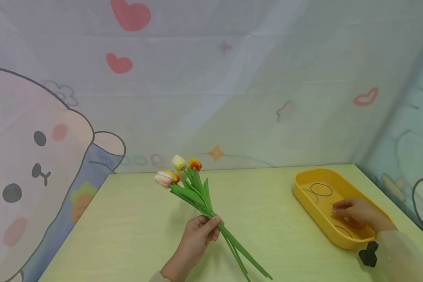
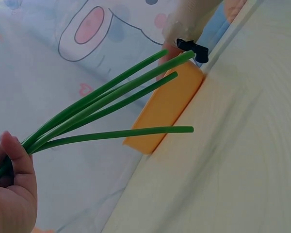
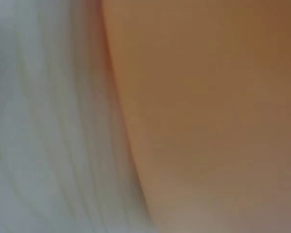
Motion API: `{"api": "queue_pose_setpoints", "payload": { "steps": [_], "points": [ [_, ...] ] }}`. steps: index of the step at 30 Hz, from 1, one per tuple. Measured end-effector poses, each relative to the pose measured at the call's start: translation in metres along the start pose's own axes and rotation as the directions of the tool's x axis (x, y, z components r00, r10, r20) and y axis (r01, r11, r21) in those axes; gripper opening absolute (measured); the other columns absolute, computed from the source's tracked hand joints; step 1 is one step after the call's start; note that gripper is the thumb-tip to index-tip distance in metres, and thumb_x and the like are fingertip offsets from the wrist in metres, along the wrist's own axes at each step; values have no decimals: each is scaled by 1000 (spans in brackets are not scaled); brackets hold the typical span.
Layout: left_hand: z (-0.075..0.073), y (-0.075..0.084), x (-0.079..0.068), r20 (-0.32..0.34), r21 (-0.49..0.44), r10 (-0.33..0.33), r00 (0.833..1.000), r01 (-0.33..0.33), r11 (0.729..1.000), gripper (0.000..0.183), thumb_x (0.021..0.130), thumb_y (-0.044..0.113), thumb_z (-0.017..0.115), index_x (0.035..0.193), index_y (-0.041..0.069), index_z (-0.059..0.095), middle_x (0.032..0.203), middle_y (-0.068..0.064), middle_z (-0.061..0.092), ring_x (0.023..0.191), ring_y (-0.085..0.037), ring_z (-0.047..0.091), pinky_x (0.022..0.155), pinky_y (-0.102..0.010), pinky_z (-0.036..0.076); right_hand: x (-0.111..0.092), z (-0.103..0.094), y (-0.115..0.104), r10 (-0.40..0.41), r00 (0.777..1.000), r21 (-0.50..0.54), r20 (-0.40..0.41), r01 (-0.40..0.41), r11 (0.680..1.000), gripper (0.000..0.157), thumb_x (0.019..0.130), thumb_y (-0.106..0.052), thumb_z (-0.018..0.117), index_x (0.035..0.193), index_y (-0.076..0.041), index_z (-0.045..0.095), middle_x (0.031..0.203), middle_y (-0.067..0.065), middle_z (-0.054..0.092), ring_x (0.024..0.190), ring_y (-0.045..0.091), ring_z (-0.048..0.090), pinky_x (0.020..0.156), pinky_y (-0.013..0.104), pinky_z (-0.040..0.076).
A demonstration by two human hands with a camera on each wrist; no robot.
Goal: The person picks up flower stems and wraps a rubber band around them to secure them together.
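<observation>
My left hand (image 1: 201, 237) grips a bunch of artificial tulips (image 1: 197, 192) by the green stems, thumb across them. The blooms, white, pink-white and orange-yellow, point away to the upper left. Bare stem ends (image 2: 136, 99) spread out beyond this hand in the left wrist view. Over at the right, my right hand (image 1: 361, 213) reaches into a yellow tray (image 1: 311, 217), its thumb and forefinger close together near the tray floor. A thin loop shows right at those fingertips; I cannot tell whether they pinch it. Other thin bands, including a dark ring (image 1: 321, 190), lie in the tray.
The tray stands near the right edge of the pale table (image 1: 134, 227). A small black object (image 1: 369, 254) sits by my right sleeve, next to the tray's near end. Behind the table hangs a printed cloth (image 1: 211, 78). The right wrist view shows mostly blurred orange-yellow surface.
</observation>
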State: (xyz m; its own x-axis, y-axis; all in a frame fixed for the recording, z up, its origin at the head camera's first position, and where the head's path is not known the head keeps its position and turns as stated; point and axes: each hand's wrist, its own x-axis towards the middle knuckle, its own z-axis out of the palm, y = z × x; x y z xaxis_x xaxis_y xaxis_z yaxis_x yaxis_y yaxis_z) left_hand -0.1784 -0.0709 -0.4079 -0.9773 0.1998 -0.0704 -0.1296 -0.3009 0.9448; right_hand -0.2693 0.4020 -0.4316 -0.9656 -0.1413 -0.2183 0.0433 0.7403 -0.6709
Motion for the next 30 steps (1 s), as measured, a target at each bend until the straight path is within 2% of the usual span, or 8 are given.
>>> {"api": "queue_pose_setpoints", "payload": {
  "steps": [8,14,21,26,30],
  "points": [
    [-2,0,-1,5,-3,-2,1000,2,1000,15,94,15,63,83,7,67,64,5,59,57,-4,52,58,-16,46,6,4,2,19,1000,-38,-19,-20,999,48,86,-28,73,110,12,62,100,12,65,83,17,52,68,26,46],
    [-3,0,-1,12,4,-9,1000,9,1000,14,94,16,64,84,6,67,65,5,59,57,-4,52,58,-16,46,4,6,0,24,1000,-17,-14,-24,1000,37,87,-19,71,107,11,64,95,8,64,81,17,53,67,25,48],
    [-3,0,-1,11,7,-7,1000,7,1000,14,94,15,64,85,5,67,65,5,59,57,-4,51,59,-16,46,3,7,1,0,1000,-34,-25,0,999,33,88,-14,69,106,12,63,96,10,65,81,18,53,67,23,48],
    [-2,-2,0,7,7,-1,1000,1,1000,14,94,15,63,85,5,66,65,5,59,58,-4,51,59,-16,46,4,3,2,-30,999,-92,-35,27,995,34,89,-12,67,108,17,61,94,13,66,82,17,55,68,22,48],
    [-2,-1,0,1,9,4,1000,-4,1000,15,94,15,63,84,5,67,65,5,59,58,-4,51,59,-17,46,1,-5,-3,-69,995,-167,-79,55,984,31,90,-10,63,107,16,62,96,19,65,86,25,56,76,33,50]
  ]
}}
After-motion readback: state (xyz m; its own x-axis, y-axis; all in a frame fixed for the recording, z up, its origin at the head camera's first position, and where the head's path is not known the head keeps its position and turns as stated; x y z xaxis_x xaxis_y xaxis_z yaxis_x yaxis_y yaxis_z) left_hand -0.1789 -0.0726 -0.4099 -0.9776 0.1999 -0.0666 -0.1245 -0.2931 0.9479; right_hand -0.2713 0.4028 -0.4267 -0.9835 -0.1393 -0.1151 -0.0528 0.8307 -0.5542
